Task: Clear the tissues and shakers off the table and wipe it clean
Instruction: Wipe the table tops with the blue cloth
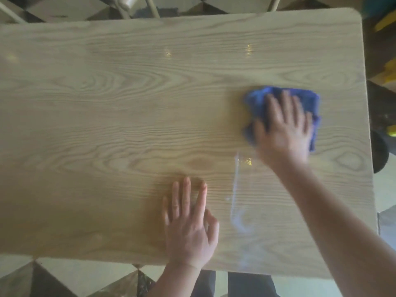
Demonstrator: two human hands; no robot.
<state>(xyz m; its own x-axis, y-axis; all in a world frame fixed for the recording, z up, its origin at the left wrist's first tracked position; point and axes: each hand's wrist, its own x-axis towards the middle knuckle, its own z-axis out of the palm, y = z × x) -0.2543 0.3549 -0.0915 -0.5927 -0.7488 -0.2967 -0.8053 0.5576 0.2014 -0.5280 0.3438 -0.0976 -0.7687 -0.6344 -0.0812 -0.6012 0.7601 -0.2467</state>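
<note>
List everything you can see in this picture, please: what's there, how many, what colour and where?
table: one, light wood grain, fills most of the view; no tissues or shakers on it
cloth: one, blue, flat on the table toward its right end, under a hand
wet streak: one, pale and shiny, on the table between the two hands
floor: dark and light triangle tiles, showing past the near and far table edges
chair frame: pale metal legs, beyond the far edge; count unclear
yellow items: blurred, off the table's right end; cannot tell what they are
left hand: flat on the table near its near edge, fingers spread, empty
right hand: pressed flat on the cloth, blurred
</note>
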